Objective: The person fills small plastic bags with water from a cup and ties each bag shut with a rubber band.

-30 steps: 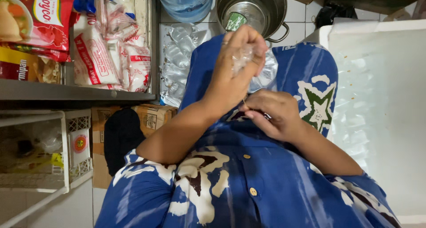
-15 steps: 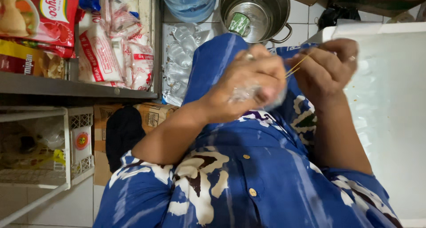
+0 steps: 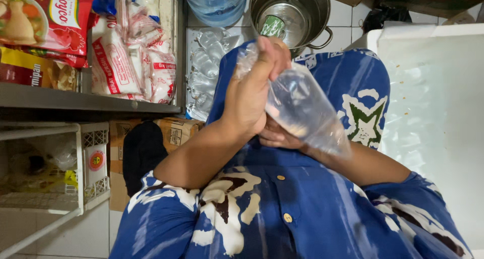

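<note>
**Clear Bag Held at the Neck, Supported From Below**

We hold a clear plastic bag, filled with what looks like clear liquid, in front of the blue patterned shirt. The bag hangs tilted, its gathered neck at the top and its full body sloping down toward the white container beside it.

For a sound grip at this stage, we judge that the neck should stay pinched tight and uppermost, with the weight carried from beneath so the film is not strained.

Our left hand is closed in a fist around the twisted neck of the bag. Our right hand lies under the bag, touching its lower side; the bag hides most of it, so we cannot tell how far its fingers are spread.

Beyond the bag, a steel pot stands on the tiled floor, with a blue water jug just beside it. Farther from the bag, a shelf carries packaged goods.
</note>
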